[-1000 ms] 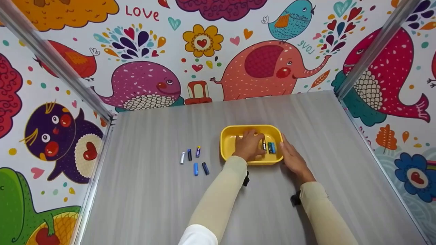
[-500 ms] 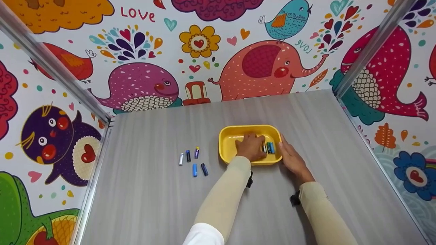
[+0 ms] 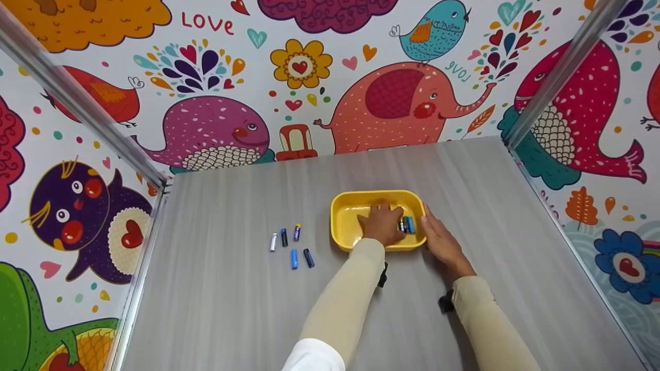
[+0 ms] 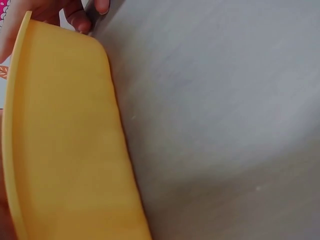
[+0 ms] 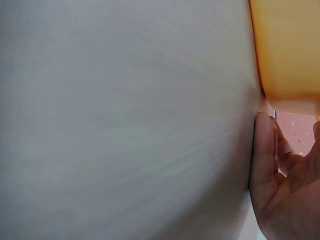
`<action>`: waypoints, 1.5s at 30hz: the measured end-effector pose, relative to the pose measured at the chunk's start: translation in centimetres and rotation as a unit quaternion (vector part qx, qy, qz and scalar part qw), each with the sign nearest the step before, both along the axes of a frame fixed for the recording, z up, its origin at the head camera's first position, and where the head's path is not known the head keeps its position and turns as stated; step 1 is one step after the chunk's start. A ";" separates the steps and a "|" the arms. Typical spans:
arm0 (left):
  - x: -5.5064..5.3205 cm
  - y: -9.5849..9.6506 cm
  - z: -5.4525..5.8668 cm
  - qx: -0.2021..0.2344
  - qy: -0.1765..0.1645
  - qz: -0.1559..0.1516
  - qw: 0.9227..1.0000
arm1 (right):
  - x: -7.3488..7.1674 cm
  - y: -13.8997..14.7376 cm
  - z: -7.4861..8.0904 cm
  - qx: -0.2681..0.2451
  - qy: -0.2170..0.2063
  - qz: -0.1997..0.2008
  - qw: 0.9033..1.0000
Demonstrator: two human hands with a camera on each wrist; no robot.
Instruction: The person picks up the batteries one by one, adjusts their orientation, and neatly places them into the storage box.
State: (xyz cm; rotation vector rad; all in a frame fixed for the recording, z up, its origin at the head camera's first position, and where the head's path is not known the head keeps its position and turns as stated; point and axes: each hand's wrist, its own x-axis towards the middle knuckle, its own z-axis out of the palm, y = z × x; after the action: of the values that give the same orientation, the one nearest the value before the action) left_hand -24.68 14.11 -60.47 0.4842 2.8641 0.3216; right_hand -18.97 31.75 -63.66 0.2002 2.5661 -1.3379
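Head view: left grip [image 3: 381, 224] in tray [image 3: 344, 221] by batteries [image 3: 410, 225] (pinch unclear); right grip [image 3: 446, 246] straight-fingered against edge [image 3: 425, 238], tabletop [image 3: 492, 216] beyond.

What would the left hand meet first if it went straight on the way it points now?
The left hand would most likely meet the far wall of the yellow tray first; the hand's height is hard to judge here, so it might clear the rim.
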 end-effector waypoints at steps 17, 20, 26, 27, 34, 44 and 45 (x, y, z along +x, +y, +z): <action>0.2 -0.1 0.0 0.009 0.001 0.002 1.000 | 0.0 -0.1 0.1 0.000 -0.006 0.000 1.000; 0.1 -0.1 0.0 0.008 -0.004 0.001 1.000 | 0.0 -0.1 0.1 -0.004 -0.006 0.001 1.000; 0.1 -0.5 0.2 0.019 -0.015 0.001 1.000 | 0.0 -0.2 0.1 0.004 0.007 0.008 1.000; 0.1 -0.6 0.4 0.025 -0.019 0.002 0.999 | 0.0 -0.1 0.1 0.008 0.012 0.010 1.000; 0.4 -1.5 1.5 0.075 -0.037 0.015 0.996 | 0.2 0.1 0.3 0.028 0.023 0.012 0.999; 0.9 -3.8 5.1 0.108 0.024 -0.001 0.994 | 0.0 -0.1 0.3 0.019 -0.008 0.001 1.000; 1.0 -4.1 5.4 0.107 0.032 -0.002 0.994 | 0.0 -0.1 0.3 0.018 -0.013 -0.002 1.000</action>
State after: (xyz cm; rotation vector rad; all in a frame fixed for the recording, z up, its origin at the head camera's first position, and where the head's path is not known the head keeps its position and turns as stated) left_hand -23.72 9.96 -55.09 0.5486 2.9036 0.6288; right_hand -18.94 31.65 -63.39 0.2274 2.5698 -1.2826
